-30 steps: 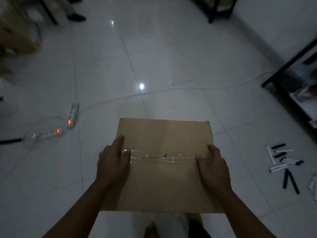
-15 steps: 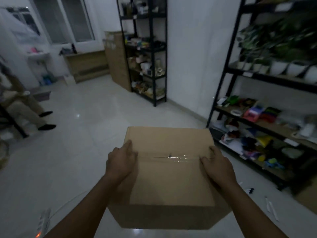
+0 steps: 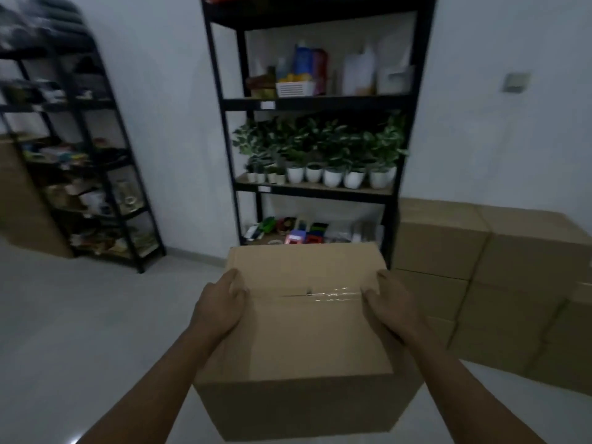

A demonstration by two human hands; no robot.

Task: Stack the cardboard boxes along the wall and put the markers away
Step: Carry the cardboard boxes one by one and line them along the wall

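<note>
I hold a brown cardboard box [image 3: 307, 341] in the air in front of me, its top sealed with clear tape. My left hand [image 3: 221, 306] grips its left side and my right hand [image 3: 389, 304] grips its right side, thumbs on the top. A stack of cardboard boxes [image 3: 499, 283] stands against the white wall to the right, several boxes in two or three layers. No markers are in view.
A black shelf rack [image 3: 315, 104] with potted plants, bottles and small items stands straight ahead against the wall. Another black rack [image 3: 80, 161] full of goods stands at the left, with a brown carton [image 3: 22, 216] beside it. Pale tiled floor [image 3: 96, 331] lies between.
The box has come up off the floor and my view has swung right, from the floor and markers to the plant rack and the box stack. Both hands keep their grip.
</note>
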